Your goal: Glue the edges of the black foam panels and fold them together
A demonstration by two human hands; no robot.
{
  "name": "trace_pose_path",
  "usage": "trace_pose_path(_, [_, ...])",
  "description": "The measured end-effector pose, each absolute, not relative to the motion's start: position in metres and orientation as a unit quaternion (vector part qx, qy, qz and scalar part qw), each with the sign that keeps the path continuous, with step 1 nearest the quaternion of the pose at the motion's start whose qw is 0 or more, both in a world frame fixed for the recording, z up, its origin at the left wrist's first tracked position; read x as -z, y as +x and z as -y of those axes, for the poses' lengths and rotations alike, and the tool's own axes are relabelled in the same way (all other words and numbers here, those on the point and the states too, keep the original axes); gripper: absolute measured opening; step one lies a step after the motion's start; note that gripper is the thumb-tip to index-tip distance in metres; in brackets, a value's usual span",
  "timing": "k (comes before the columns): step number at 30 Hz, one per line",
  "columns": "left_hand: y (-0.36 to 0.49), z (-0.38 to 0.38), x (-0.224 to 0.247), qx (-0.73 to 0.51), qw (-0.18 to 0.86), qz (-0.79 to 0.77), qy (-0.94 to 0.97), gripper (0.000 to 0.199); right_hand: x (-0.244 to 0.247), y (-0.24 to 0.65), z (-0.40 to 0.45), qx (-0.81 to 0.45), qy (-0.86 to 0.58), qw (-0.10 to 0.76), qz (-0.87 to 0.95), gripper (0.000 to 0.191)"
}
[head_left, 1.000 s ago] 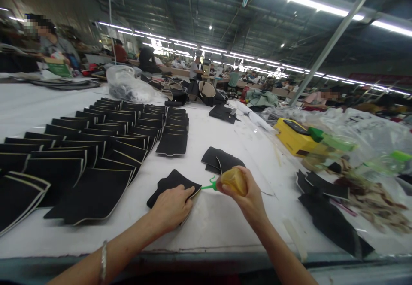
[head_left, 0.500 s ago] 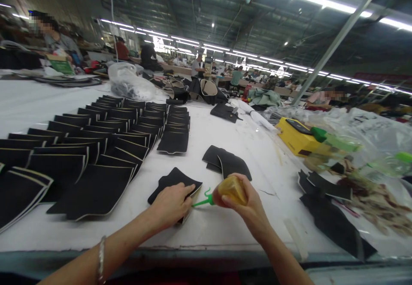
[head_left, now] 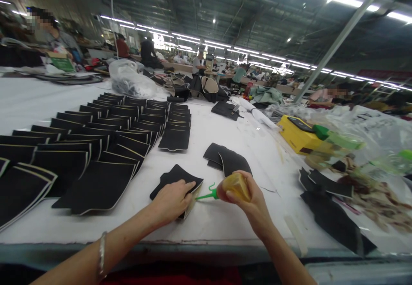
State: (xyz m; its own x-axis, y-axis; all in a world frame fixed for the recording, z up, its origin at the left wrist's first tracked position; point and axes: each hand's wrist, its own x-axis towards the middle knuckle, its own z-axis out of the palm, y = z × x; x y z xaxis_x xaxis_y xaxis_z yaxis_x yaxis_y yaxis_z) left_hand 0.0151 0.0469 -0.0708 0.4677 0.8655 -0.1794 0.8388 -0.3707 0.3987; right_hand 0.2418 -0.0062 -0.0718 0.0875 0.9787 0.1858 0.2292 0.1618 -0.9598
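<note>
Black panel (head_left: 177,173): flat on white table (head_left: 225,231) near front edge, beneath left hand (head_left: 172,200).
Right hand (head_left: 254,199) closed round amber bottle (head_left: 237,186), green nozzle (head_left: 208,195) at or just beside panel's pale edge; left laid on top, any thumb pinch impossible to judge. Possible fault: smeared contents on black face, from over-squeezing or a slipped tip. Count: one panel under hand, one bottle, one nozzle; laid-out black pieces (head_left: 99,186) in four columns, overlapped beyond exact tally.
</note>
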Motion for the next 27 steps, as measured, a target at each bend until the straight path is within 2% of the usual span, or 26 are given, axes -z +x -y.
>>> trace_pose_path(15, [0.015, -0.045, 0.074, -0.027, 0.214, -0.517, 0.829, 0.051, 0.078, 0.235, 0.020, -0.410, -0.511, 0.497, 0.568, 0.054])
trace_pose_path(22, [0.015, -0.043, 0.073, -0.021, 0.219, -0.520, 0.825, 0.051, 0.076, 0.235, 0.016, -0.358, -0.548, 0.513, 0.554, 0.055])
trace_pose_path(27, [0.015, -0.046, 0.077, -0.023, 0.211, -0.516, 0.830, 0.051, 0.080, 0.235, 0.019, -0.409, -0.510, 0.482, 0.583, 0.057])
